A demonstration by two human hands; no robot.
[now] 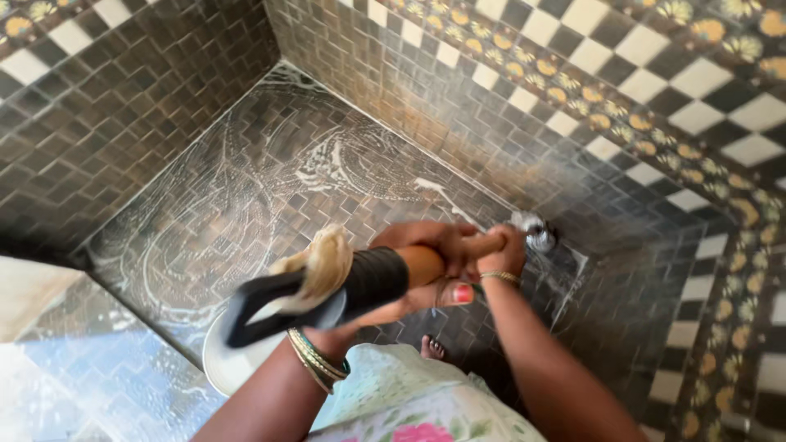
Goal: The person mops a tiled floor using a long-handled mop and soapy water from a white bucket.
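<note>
Head camera, looking down: a person stood in the corner of a wet tiled washroom with both hands clamped on a long-handled scrubbing brush (327,282), which lay slantwise across the middle of the frame, above the floor and in front of the person's floral-print garment (409,401). The left hand (409,304), several bangles at its wrist, was wrapped around the orange shaft just beyond a black sleeve, its thumb showing a red-painted nail. The right hand (495,254), one thin bangle at the wrist, was clenched around the far end of the shaft. The brush's head was blurred; a black frame and pale, matted fibres could be made out, no more.

By the look of it the scrubbing of the floor (246,205) was in hand: small dark brown mosaic tiles carried swirling white streaks of suds, thickest near the back wall (458,98). A further stroke would seem to call for a tight two-handed hold and steady footing, as the surface looked slick. One bare foot (432,348) showed below the hands.

A shiny metal fitting (536,233) sat low on the wall just beyond the right hand. The walls bore a black-and-white chequered band with small flower motifs. A round white vessel (233,360), smooth and plastic-looking, sat partly hidden under the left forearm
</note>
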